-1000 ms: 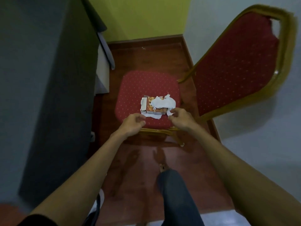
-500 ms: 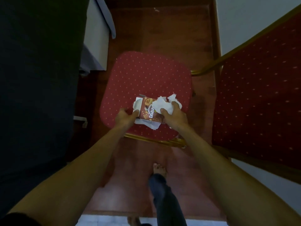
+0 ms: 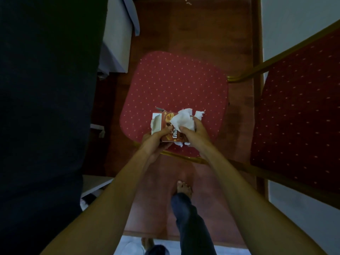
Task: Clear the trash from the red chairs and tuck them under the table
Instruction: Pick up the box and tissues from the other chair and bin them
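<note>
A red dotted chair seat (image 3: pixel 174 83) with a gold frame fills the middle of the view; its red backrest (image 3: pixel 301 111) rises at the right. Over the seat's near edge I hold the trash. My left hand (image 3: pixel 156 140) grips the lower left of a torn brown snack box (image 3: pixel 166 124) with white inner flaps. My right hand (image 3: pixel 195 133) pinches crumpled white tissue (image 3: pixel 184 119) against the top of that box. More tissue scraps peek out under my right hand at the seat edge. The box appears slightly lifted off the cushion.
A table under a dark cloth (image 3: pixel 46 107) takes up the left side, with a white cloth (image 3: pixel 116 43) hanging behind it. A reddish wooden floor (image 3: pixel 193 30) lies around the chair. My bare foot (image 3: pixel 184 188) and trouser leg stand just before the seat. A pale wall is at the right.
My hands went from the seat's near edge onto the trash and closed on it. The left hand slid under the box and the right gathered the tissue; my head leaned over the seat.
</note>
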A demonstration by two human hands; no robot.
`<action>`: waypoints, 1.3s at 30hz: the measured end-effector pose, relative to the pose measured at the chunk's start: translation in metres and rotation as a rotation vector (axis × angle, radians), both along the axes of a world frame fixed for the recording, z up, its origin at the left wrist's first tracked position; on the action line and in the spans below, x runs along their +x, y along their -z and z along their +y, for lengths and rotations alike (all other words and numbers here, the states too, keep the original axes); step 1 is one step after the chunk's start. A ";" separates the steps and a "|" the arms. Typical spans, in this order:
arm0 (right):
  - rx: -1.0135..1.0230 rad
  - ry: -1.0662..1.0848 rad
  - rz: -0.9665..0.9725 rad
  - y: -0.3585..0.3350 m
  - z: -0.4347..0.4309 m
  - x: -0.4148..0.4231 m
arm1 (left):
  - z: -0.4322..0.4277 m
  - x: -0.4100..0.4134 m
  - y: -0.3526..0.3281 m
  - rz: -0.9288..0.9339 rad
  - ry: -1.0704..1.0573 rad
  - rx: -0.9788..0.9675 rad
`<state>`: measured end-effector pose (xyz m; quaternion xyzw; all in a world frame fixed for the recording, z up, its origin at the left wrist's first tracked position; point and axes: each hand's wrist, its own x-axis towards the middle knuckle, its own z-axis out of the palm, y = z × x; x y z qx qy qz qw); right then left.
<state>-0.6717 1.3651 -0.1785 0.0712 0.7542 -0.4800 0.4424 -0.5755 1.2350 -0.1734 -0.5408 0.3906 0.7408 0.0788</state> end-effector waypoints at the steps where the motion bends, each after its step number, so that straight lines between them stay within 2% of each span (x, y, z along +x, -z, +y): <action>1: -0.025 0.035 -0.033 -0.007 -0.003 0.003 | 0.000 0.005 -0.006 0.018 -0.001 -0.004; 5: -0.105 0.094 -0.074 -0.026 -0.009 0.029 | -0.007 0.032 -0.029 0.086 -0.014 -0.041; 10: -0.153 0.093 -0.008 -0.054 -0.018 0.085 | -0.016 0.085 -0.058 0.168 -0.024 -0.089; 20: -0.294 0.100 0.202 -0.134 -0.035 0.271 | -0.022 0.269 -0.156 0.344 0.016 -0.244; 24: -0.313 0.021 0.295 -0.162 -0.052 0.348 | -0.027 0.348 -0.194 0.364 0.001 -0.353; 32: -0.409 -0.252 0.484 -0.231 -0.104 0.453 | -0.058 0.476 -0.254 0.427 -0.195 -0.543; 36: -0.421 -0.439 0.577 -0.253 -0.129 0.494 | -0.064 0.521 -0.265 0.409 -0.251 -0.690; 39: -0.427 -0.575 0.628 -0.251 -0.145 0.528 | -0.066 0.551 -0.259 0.356 -0.366 -0.714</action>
